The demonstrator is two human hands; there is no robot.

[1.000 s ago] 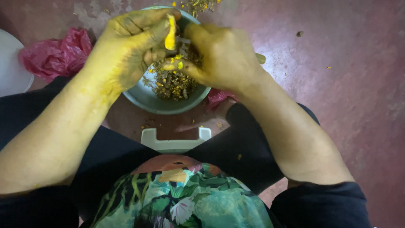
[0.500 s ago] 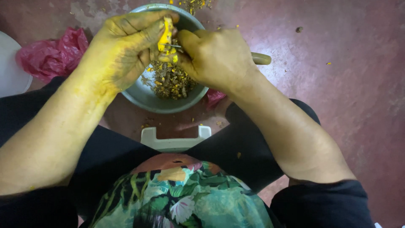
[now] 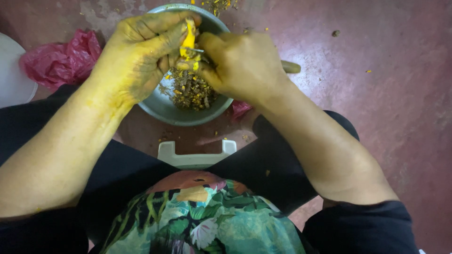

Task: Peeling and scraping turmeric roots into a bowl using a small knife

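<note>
My left hand (image 3: 141,56), stained yellow, grips a bright yellow peeled root (image 3: 189,41) upright over a grey metal bowl (image 3: 165,109). My right hand (image 3: 242,66) is closed around a small knife whose wooden handle (image 3: 291,67) sticks out to the right. Its thin blade (image 3: 197,50) rests against the root. The two hands meet just above the bowl. Brown peelings with yellow bits (image 3: 190,90) lie heaped inside the bowl, partly hidden by my hands.
A crumpled pink plastic bag (image 3: 59,59) lies left of the bowl, and a white round object (image 3: 12,70) sits at the left edge. A white stool edge (image 3: 195,157) shows between my knees. Scraps dot the reddish floor (image 3: 376,94).
Both hands have stayed over the bowl. The right hand has drawn closer to the left, bringing the blade onto the root, and the knife handle now shows further right.
</note>
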